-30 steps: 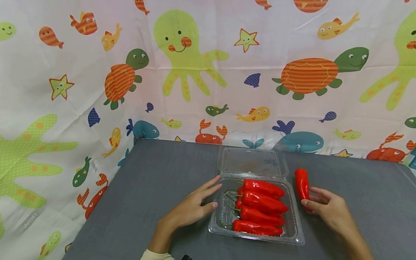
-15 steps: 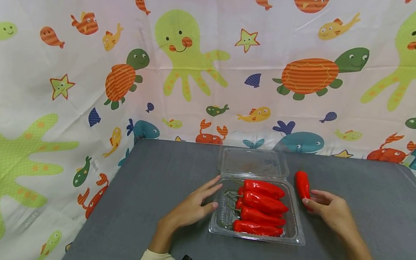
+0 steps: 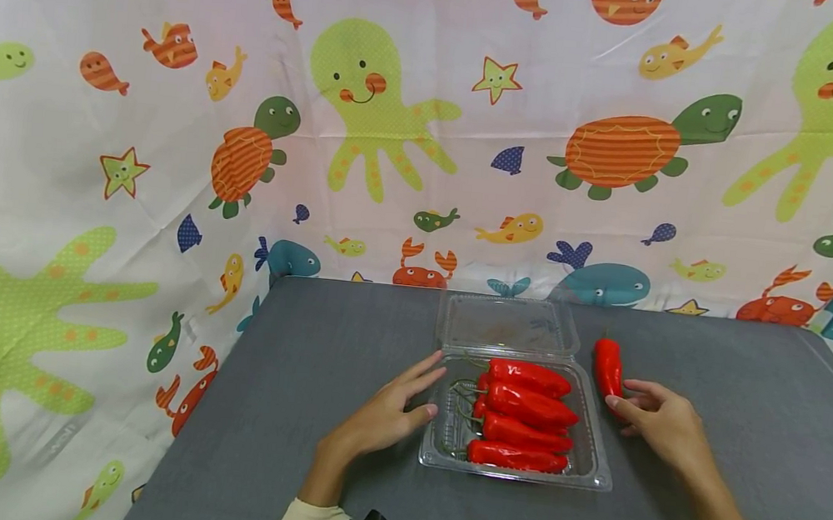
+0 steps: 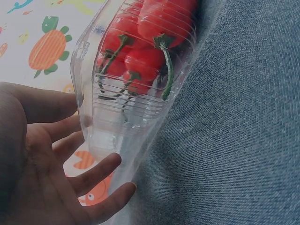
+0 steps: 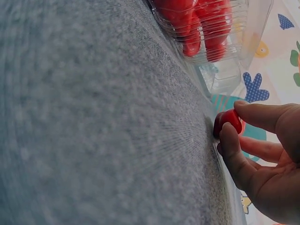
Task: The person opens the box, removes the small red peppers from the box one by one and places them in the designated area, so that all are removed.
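Observation:
A clear plastic clamshell box (image 3: 516,474) stands on the table with its lid folded back. Several red peppers (image 3: 532,405) lie in it, green stems to the left. My left hand (image 3: 382,416) is at the box's left side, fingers spread; in the left wrist view, its thumb and fingers (image 4: 101,173) are at the plastic wall, and whether they touch it is unclear. To the right of the box, a single red pepper (image 3: 607,366) lies stem end away from me. My right hand (image 3: 664,422) pinches its near end between thumb and fingers, as the right wrist view confirms.
The transparent lid (image 3: 508,326) reaches toward the table's back edge. A grey cloth covers the table (image 3: 350,321). Behind and to the left hangs a white curtain (image 3: 410,8) printed with sea animals.
The single pepper has shifted very slightly right, and the right hand's fingers have moved a little at its near end. The left hand and box look unmoved.

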The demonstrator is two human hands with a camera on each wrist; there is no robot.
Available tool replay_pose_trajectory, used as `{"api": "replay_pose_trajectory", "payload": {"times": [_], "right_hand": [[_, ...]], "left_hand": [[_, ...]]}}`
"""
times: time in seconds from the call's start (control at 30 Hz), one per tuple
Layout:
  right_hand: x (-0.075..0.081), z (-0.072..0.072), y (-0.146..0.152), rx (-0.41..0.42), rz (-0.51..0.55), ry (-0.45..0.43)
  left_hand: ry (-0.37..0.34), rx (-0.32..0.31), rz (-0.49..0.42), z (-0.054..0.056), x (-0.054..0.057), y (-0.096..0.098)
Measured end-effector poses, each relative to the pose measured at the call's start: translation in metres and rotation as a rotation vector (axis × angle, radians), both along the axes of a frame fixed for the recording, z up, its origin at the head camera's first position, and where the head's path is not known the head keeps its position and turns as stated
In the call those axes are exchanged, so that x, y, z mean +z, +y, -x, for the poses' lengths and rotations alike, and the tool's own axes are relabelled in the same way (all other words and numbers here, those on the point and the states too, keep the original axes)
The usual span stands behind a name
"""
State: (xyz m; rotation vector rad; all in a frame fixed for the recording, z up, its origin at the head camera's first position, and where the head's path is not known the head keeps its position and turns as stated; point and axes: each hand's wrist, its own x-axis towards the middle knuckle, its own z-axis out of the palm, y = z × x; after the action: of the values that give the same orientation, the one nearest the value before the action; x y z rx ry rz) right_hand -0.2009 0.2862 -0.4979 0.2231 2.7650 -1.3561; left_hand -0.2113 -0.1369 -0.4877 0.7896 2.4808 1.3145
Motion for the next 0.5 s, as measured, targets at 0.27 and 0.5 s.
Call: {"api": "replay_pose_trajectory", "payload": {"times": [0.27,0.5], "right_hand": [[0.0011,0.0003,-0.0007,0.003,-0.013,0.008],[0.0043,0.0000,-0.0011,0.006,-0.023,-0.009]], "left_hand": [[0.002,-0.001,0.000,0.0002,0.0006,0.0004],[0.001,0.003,0.000,0.0005,0.0006,0.0010]]}}
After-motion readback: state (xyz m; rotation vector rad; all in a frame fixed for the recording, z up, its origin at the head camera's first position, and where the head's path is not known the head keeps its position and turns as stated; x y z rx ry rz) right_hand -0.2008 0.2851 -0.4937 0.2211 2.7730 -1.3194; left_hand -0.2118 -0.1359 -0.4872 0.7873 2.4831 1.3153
